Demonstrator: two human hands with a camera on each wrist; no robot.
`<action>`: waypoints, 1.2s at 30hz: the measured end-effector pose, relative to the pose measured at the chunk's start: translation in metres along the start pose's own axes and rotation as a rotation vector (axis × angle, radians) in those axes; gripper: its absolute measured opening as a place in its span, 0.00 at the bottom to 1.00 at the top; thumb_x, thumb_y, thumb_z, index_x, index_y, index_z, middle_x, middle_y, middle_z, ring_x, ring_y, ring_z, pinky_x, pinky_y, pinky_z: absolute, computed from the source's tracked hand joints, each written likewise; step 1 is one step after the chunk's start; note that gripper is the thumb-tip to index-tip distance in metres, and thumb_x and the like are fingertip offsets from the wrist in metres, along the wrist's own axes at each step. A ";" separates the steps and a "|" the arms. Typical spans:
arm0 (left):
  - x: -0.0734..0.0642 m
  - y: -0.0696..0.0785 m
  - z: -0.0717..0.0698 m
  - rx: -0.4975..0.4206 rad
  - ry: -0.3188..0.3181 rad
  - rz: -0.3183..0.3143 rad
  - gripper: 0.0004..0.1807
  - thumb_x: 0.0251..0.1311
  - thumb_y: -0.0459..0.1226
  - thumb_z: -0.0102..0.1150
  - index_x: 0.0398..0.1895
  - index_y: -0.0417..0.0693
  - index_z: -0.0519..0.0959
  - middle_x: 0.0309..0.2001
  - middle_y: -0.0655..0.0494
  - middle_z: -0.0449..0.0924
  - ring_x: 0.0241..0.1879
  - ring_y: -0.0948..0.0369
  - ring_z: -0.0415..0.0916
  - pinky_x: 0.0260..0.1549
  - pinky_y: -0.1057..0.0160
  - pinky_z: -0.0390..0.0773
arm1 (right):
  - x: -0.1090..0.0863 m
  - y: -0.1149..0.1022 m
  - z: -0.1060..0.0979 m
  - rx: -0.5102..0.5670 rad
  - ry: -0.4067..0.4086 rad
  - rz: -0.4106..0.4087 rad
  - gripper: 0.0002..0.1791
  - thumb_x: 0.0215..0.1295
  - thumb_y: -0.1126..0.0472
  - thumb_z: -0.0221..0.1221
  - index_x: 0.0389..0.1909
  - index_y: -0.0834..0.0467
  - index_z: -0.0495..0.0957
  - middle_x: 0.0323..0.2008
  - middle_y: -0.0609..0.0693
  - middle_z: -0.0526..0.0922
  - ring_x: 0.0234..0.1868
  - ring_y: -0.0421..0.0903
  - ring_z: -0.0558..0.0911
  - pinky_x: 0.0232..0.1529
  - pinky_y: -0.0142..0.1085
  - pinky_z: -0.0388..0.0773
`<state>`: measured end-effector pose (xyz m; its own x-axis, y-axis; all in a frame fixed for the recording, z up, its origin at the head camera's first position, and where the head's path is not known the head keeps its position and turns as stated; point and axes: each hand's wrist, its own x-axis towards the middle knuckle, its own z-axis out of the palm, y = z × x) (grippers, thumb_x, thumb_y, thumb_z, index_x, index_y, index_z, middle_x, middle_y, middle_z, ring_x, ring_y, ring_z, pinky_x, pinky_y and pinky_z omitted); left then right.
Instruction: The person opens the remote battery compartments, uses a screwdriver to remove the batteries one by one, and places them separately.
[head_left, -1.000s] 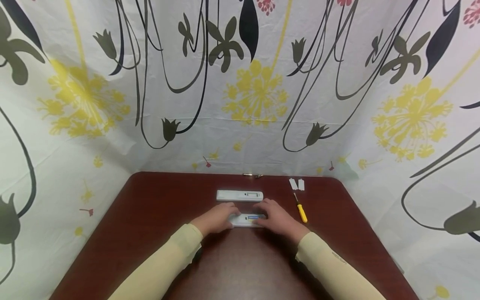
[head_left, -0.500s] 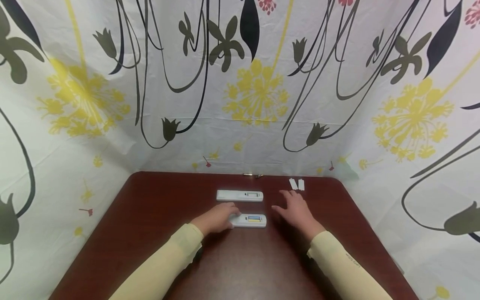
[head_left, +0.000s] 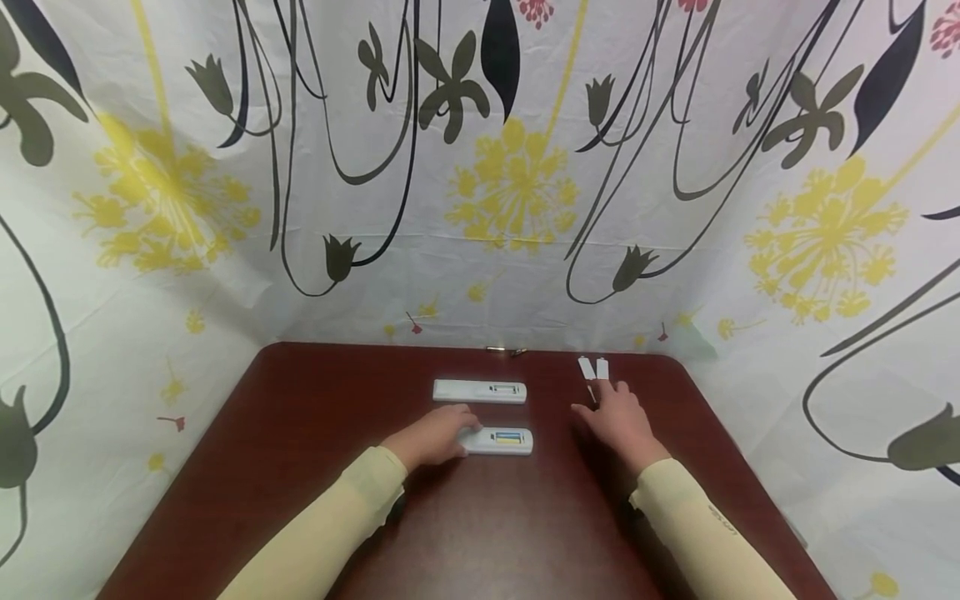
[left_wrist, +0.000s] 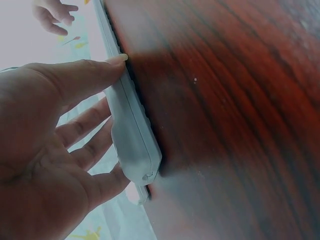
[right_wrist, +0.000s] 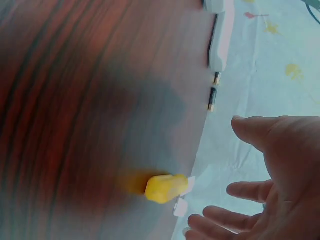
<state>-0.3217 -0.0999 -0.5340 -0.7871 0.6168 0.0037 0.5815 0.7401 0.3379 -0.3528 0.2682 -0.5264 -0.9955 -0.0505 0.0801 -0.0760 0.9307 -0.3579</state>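
My left hand (head_left: 431, 435) grips the near white remote control (head_left: 480, 442) by its left end, thumb on one edge and fingers on the other. That remote lies back up with its battery compartment uncovered, and batteries (head_left: 508, 437) show inside. To the right, my right hand (head_left: 622, 423) hovers with spread fingers over a screwdriver (head_left: 592, 394). In the head view the hand hides the screwdriver's handle. The right wrist view shows the yellow handle (right_wrist: 165, 188) apart from the fingers, which hold nothing.
A second white remote (head_left: 468, 391) lies just behind, its compartment uncovered. Two small white battery covers (head_left: 603, 369) lie at the back right. Loose batteries (head_left: 496, 349) rest at the table's far edge, before a patterned cloth (head_left: 375, 308).
My right hand has left the near remote and moved right, over the screwdriver. The remote's right end and its batteries are now uncovered to view. The left hand has stayed put.
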 end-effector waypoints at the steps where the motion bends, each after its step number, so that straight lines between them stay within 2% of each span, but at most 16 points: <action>1: 0.000 0.000 0.000 0.000 -0.001 0.000 0.21 0.67 0.35 0.78 0.62 0.47 0.87 0.58 0.53 0.82 0.61 0.55 0.79 0.68 0.54 0.77 | 0.000 0.001 0.000 0.001 -0.007 0.012 0.43 0.75 0.37 0.68 0.76 0.65 0.72 0.60 0.70 0.74 0.57 0.70 0.77 0.57 0.68 0.79; 8: -0.001 0.000 0.000 -0.021 -0.008 -0.021 0.21 0.68 0.35 0.78 0.62 0.48 0.87 0.59 0.53 0.82 0.62 0.55 0.79 0.68 0.54 0.77 | 0.000 0.006 -0.001 -0.001 -0.050 0.071 0.48 0.75 0.35 0.66 0.80 0.65 0.66 0.67 0.76 0.70 0.63 0.74 0.75 0.60 0.72 0.77; 16: 0.001 -0.001 0.001 -0.022 0.000 -0.017 0.21 0.66 0.35 0.79 0.61 0.48 0.87 0.58 0.54 0.83 0.60 0.56 0.79 0.67 0.54 0.78 | 0.001 0.007 -0.002 -0.012 -0.073 0.095 0.49 0.76 0.33 0.64 0.81 0.65 0.65 0.69 0.77 0.68 0.66 0.76 0.72 0.63 0.73 0.75; 27: -0.001 0.001 0.000 -0.028 -0.004 -0.019 0.21 0.67 0.35 0.78 0.62 0.48 0.87 0.58 0.54 0.83 0.61 0.56 0.79 0.67 0.54 0.78 | 0.003 0.008 0.002 -0.074 -0.077 0.085 0.49 0.75 0.33 0.64 0.75 0.72 0.68 0.63 0.77 0.72 0.62 0.76 0.74 0.58 0.72 0.78; 32: -0.001 0.000 0.001 -0.022 -0.002 -0.012 0.21 0.67 0.35 0.78 0.62 0.48 0.87 0.58 0.54 0.82 0.62 0.56 0.79 0.68 0.54 0.77 | 0.006 0.012 0.010 -0.100 -0.077 0.100 0.46 0.74 0.35 0.66 0.68 0.74 0.72 0.58 0.76 0.74 0.58 0.74 0.76 0.56 0.70 0.79; 36: -0.001 -0.001 0.001 -0.013 -0.004 -0.012 0.21 0.68 0.36 0.77 0.63 0.49 0.86 0.59 0.54 0.82 0.62 0.56 0.79 0.68 0.54 0.77 | 0.008 0.012 0.013 -0.105 -0.082 0.118 0.41 0.73 0.38 0.68 0.61 0.74 0.76 0.54 0.73 0.74 0.55 0.70 0.76 0.55 0.68 0.80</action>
<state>-0.3212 -0.1012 -0.5353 -0.7933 0.6088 -0.0047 0.5690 0.7442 0.3497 -0.3625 0.2745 -0.5423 -0.9988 0.0355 -0.0341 0.0432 0.9643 -0.2611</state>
